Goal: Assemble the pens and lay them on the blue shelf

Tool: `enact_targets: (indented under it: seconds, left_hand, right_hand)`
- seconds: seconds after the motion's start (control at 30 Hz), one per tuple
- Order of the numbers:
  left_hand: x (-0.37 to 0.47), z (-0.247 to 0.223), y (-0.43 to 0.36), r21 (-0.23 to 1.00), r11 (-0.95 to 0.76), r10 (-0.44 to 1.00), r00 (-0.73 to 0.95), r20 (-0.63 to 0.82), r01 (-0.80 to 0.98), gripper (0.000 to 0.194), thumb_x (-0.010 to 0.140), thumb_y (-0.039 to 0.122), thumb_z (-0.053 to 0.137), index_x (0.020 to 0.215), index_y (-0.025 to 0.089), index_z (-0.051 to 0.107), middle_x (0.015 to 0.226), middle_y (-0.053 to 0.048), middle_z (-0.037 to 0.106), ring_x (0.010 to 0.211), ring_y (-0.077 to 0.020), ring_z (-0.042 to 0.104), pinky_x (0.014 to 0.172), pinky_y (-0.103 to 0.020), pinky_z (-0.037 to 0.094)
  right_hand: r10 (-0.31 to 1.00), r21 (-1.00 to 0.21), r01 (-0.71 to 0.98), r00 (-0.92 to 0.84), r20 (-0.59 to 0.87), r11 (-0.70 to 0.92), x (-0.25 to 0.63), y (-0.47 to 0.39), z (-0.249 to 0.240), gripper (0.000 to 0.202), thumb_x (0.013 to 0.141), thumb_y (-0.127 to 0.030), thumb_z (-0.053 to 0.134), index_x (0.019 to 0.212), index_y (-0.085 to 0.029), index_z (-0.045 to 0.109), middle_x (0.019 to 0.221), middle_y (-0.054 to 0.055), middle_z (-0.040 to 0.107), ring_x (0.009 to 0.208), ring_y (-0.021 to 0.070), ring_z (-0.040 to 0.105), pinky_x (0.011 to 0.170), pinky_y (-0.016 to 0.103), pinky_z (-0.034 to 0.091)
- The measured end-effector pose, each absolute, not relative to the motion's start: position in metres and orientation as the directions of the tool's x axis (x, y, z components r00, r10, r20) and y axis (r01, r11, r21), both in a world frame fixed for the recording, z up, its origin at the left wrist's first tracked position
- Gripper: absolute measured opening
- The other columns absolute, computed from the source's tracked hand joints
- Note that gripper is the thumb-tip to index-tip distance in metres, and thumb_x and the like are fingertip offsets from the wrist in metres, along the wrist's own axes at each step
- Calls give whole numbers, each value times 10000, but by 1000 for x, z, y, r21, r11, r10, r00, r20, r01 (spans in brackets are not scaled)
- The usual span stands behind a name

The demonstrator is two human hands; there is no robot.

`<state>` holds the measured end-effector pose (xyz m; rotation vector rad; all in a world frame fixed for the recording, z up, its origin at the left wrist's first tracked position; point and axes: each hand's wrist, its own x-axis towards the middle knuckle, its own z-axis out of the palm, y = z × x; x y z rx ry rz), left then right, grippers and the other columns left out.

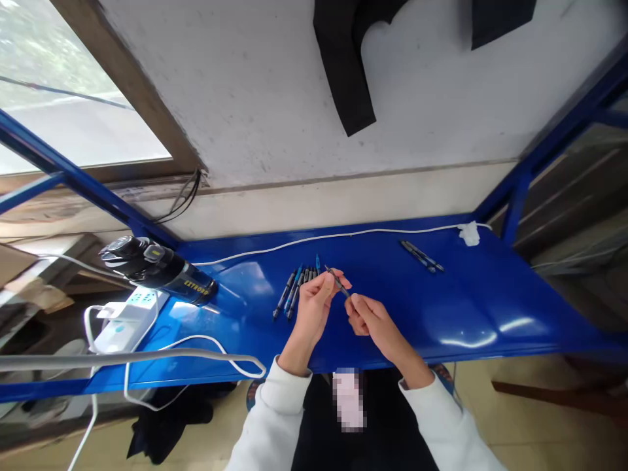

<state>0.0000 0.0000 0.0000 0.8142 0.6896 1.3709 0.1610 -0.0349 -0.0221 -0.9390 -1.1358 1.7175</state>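
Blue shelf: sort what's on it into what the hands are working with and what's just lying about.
In hand:
- pen, held between left hand and right hand
- row of pens beside the left hand
- two pens lying apart to the right

Lying about:
- black bottle on its side
- power strip
- white cable along the blue shelf

A makeshift work corner — likely a small workshop. A blue metal shelf (441,307) serves as the bench against a scuffed plaster wall (255,98), with a power strip (128,314) and loose white cable (314,237) — dark clothes (343,59) hang above
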Motion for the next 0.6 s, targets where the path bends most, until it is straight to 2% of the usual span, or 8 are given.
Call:
enact_targets:
  seconds: [0.07, 0.13, 0.2, 0.3, 0.4, 0.5, 0.6]
  left_hand:
    - [0, -4, -5, 874, -33, 999, -2, 36, -484, 317, 970, 470, 861, 1014, 157, 883, 967, -107, 831, 936, -220, 774, 934, -341, 612]
    - [-1, -7, -12, 913, -47, 996, -90, 11, -404, 321, 957, 474, 870, 975, 154, 891, 983, -119, 849, 957, -232, 783, 950, -348, 613]
    - [-1, -9, -19, 930, -29, 985, -171, -37, -366, 316, 921, 468, 906, 963, 155, 896, 984, -119, 864, 964, -242, 805, 960, -351, 618]
    - [-1, -10, -32, 935, -20, 956, -280, -85, -353, 307, 842, 446, 969, 941, 166, 893, 936, -96, 874, 954, -268, 841, 937, -352, 635]
    - [-2, -8, -42, 947, -50, 943, -328, -60, -317, 298, 807, 431, 989, 911, 174, 882, 907, -80, 874, 940, -284, 856, 916, -354, 650]
    - [-4, -9, -48, 955, -80, 933, -360, -29, -284, 298, 802, 434, 991, 892, 180, 863, 887, -71, 869, 919, -279, 859, 899, -348, 655]
    - [-6, -13, -51, 957, -111, 917, -398, -6, -269, 298, 812, 436, 988, 870, 186, 838, 860, -52, 852, 902, -266, 860, 863, -320, 648]
  right_hand:
    - [969, -1000, 29, -245, -12, -5, 162, -38, -23, 505, 1161, -644, 471, 914, -227, 614, 664, -59, 423, 567, 127, 394, 566, 282, 307]
    - [970, -949, 264, -211, 119, 174, 163, -42, -23, 430, 1198, -539, 416, 982, -240, 636, 726, -24, 533, 629, 156, 507, 650, 311, 382]
    - [954, -881, 385, -222, 201, 275, 164, -45, -25, 320, 1204, -454, 414, 1067, -256, 624, 782, -10, 609, 661, 179, 581, 689, 327, 413]
    - [938, -835, 436, -236, 253, 335, 164, -50, -29, 189, 1191, -402, 456, 1110, -267, 559, 847, 1, 671, 713, 203, 669, 688, 324, 449]
    - [935, -821, 452, -230, 270, 348, 164, -53, -30, 158, 1175, -418, 512, 1126, -268, 512, 841, -4, 673, 704, 209, 697, 675, 318, 495]
    - [916, -802, 456, -289, 277, 386, 163, -52, -28, 193, 1181, -414, 510, 1290, -261, 553, 930, 24, 715, 793, 223, 747, 744, 330, 565]
    - [878, -760, 452, -344, 334, 466, 163, -50, -28, 205, 1204, -355, 427, 1250, -274, 610, 1056, 68, 746, 927, 236, 776, 830, 347, 592]
